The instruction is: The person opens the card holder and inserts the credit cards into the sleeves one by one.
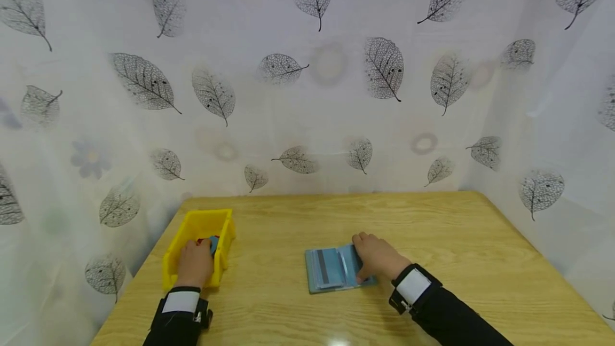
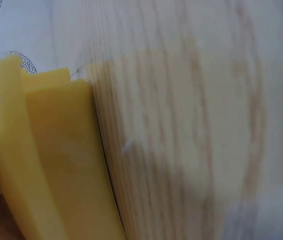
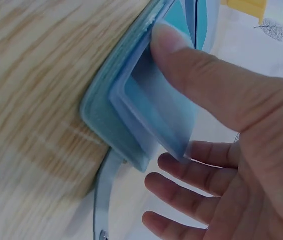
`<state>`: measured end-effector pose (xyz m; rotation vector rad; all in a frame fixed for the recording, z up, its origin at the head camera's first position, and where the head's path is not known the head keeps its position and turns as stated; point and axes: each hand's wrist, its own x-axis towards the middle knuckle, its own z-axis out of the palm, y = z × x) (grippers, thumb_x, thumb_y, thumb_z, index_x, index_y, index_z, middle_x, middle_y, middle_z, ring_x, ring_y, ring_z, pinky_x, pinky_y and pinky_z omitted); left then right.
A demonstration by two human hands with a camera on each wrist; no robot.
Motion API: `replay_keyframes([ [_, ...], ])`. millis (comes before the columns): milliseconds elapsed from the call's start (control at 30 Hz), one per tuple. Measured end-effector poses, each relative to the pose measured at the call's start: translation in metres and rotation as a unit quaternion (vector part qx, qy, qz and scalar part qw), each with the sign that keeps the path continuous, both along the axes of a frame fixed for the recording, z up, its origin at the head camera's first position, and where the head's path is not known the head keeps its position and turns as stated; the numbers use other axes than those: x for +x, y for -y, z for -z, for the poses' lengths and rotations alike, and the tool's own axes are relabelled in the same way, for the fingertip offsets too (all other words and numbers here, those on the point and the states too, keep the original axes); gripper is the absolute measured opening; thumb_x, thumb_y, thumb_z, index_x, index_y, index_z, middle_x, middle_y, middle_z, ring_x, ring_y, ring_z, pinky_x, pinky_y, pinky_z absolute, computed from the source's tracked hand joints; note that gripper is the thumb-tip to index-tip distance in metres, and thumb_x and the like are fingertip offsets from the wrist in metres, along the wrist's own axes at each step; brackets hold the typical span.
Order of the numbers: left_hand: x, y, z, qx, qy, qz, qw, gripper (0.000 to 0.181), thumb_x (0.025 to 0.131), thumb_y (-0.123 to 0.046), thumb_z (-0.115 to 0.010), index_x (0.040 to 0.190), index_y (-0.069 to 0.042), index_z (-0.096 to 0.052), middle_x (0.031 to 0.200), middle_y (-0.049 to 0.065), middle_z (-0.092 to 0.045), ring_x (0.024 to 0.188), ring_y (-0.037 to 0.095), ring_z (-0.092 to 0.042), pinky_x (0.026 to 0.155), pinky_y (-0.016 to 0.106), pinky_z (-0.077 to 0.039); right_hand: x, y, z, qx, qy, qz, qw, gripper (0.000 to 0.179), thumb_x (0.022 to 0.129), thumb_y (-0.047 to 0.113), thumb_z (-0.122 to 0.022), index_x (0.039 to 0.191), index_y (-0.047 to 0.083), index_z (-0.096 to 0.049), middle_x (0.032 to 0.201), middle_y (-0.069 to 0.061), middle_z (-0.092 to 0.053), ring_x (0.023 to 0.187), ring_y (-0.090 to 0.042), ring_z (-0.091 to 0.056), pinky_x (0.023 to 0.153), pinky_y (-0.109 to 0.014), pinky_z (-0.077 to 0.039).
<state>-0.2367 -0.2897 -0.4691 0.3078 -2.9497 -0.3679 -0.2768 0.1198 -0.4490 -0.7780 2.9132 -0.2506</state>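
Note:
A blue card holder (image 1: 328,269) lies spread on the table, clear plastic sleeves showing on its left half. My right hand (image 1: 379,258) spans its right half, thumb at the near edge and fingers at the far edge. Close up in the right wrist view, the thumb (image 3: 181,55) presses the sleeve edge and a fingertip meets the sleeve's corner; the sleeves stand slightly fanned from the cover. My left hand (image 1: 194,266) reaches down inside a yellow bin (image 1: 225,244), beside a blue-and-red item (image 1: 213,242). Its fingertips are hidden, and I cannot tell whether they grip anything.
The wood-grain table (image 1: 269,228) stretches between the bin and the card holder and on to the right. A leaf-printed curtain (image 1: 326,122) hangs behind the table and along both sides. From the card holder extends a strap (image 3: 104,195) with a metal stud.

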Motion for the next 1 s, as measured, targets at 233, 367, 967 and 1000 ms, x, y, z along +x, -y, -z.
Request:
replay_keyframes([
  [233,0.000,0.001,0.001,0.011,-0.003,-0.002,0.9999,0.028,0.097,0.002,-0.051,0.122,0.013,-0.052,0.101,0.033,-0.046,0.090,0.043,-0.047,0.083,0.055,-0.042,0.006,0.011,-0.009,-0.041,0.009,0.000,0.9991,0.077,0.068,0.004,-0.087,0.134,-0.004,-0.049,0.115,-0.018,-0.053,0.076,-0.018,-0.056,0.063,-0.033,-0.051],
  [367,0.001,0.000,0.000,0.028,-0.001,-0.003,0.9996,0.031,0.097,0.004,-0.051,0.127,0.012,-0.051,0.105,0.033,-0.044,0.092,0.041,-0.046,0.086,0.055,-0.042,0.010,0.019,-0.015,-0.091,0.033,-0.005,0.9953,0.068,0.075,-0.008,-0.074,0.137,-0.004,-0.046,0.124,-0.021,-0.052,0.085,-0.019,-0.057,0.064,-0.033,-0.049],
  [967,-0.001,-0.001,0.001,0.039,-0.006,0.001,0.9992,0.038,0.095,0.007,-0.052,0.133,0.012,-0.046,0.114,0.036,-0.047,0.100,0.043,-0.049,0.092,0.057,-0.041,0.023,0.042,0.001,-0.123,0.066,-0.088,0.9863,0.062,0.092,0.037,-0.066,0.137,-0.002,-0.049,0.117,-0.016,-0.066,0.102,-0.023,-0.066,0.083,-0.038,-0.053],
  [1000,-0.001,-0.001,0.001,0.039,-0.007,0.001,0.9992,0.038,0.095,0.007,-0.052,0.133,0.012,-0.046,0.115,0.036,-0.047,0.101,0.043,-0.049,0.093,0.057,-0.041,0.023,0.043,0.001,-0.116,0.066,-0.088,0.9871,0.060,0.092,0.036,-0.066,0.136,-0.001,-0.050,0.113,-0.014,-0.068,0.096,-0.019,-0.067,0.080,-0.036,-0.053],
])
